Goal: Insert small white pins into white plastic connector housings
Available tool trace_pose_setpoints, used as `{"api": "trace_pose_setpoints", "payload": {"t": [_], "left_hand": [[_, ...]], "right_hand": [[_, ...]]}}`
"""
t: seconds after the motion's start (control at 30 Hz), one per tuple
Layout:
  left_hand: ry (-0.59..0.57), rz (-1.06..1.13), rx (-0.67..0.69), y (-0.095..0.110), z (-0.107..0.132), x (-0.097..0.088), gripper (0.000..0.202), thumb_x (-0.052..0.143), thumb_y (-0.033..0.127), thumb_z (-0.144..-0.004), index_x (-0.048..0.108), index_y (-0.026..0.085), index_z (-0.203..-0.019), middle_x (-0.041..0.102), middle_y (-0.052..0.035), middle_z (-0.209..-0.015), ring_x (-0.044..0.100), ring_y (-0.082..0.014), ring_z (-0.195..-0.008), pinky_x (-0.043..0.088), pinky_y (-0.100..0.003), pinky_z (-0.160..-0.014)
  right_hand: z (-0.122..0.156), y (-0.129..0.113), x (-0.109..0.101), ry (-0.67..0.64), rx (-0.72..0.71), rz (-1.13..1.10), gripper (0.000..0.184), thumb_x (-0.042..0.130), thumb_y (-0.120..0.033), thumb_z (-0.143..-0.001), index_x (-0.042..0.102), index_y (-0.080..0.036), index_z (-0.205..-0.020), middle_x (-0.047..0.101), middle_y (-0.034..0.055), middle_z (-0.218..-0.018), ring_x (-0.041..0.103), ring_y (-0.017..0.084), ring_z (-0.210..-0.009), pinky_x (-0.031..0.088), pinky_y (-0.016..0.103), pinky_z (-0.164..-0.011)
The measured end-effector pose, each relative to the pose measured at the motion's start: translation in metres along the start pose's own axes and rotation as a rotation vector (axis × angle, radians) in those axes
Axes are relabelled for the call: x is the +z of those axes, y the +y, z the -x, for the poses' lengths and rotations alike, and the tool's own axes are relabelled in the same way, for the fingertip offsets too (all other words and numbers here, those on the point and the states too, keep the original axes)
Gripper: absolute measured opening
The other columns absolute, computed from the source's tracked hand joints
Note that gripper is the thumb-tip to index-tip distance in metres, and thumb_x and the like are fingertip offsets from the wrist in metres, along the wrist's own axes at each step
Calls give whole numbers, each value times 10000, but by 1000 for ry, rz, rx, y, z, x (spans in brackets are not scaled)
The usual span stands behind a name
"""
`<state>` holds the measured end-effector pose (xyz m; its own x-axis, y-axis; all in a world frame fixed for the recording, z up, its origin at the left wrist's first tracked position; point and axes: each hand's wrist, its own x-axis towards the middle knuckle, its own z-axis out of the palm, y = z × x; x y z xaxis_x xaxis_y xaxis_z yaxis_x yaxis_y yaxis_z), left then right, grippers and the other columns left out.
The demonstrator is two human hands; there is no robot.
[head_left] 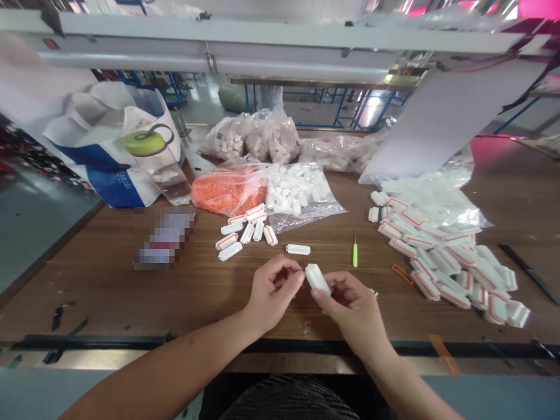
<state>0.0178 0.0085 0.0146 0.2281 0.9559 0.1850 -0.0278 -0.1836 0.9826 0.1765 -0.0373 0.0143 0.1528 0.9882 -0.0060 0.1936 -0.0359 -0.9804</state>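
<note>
My right hand [352, 306] grips a small white plastic block [317, 278] between thumb and fingers, just above the wooden table [100, 280]. My left hand [273, 291] is curled beside it, fingertips pinched together close to the block's left end; what it pinches is too small to make out. A single white piece [298, 249] lies just beyond my hands. A green-handled pick [354, 252] lies to the right of it.
A small group of white pieces with orange bands [245, 230] lies ahead left. Bags of orange parts [225, 189] and white parts [297, 192] sit behind. A large pile of finished pieces [446, 256] spreads on the right. A blue-white bag [114, 151] stands far left.
</note>
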Motion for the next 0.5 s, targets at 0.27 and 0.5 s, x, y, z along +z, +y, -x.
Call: {"api": "trace_pose_setpoints", "payload": {"t": [0.27,0.5], "left_hand": [[-82,62,-85,3,18,14,297,630,375,-880,689,190,-1104,749,-71,-977,693,-193,-833,573,-292,-731],[-122,-128,-165,-3,16,2,375,581,419,-905,650,205,-1205,737,-52,-989,690,-208,-906,568,-333,-811]], "right_hand": [[10,7,20,338,-201,280,104,680,-275,-762,595,-219,-784,654,-8,-691,630,150,-595,522,279,-578],[19,-2,11,137,-398,422,91,595,-245,-822,670,-224,-871,713,56,-830,669,193,-736,542,322,-676]]}}
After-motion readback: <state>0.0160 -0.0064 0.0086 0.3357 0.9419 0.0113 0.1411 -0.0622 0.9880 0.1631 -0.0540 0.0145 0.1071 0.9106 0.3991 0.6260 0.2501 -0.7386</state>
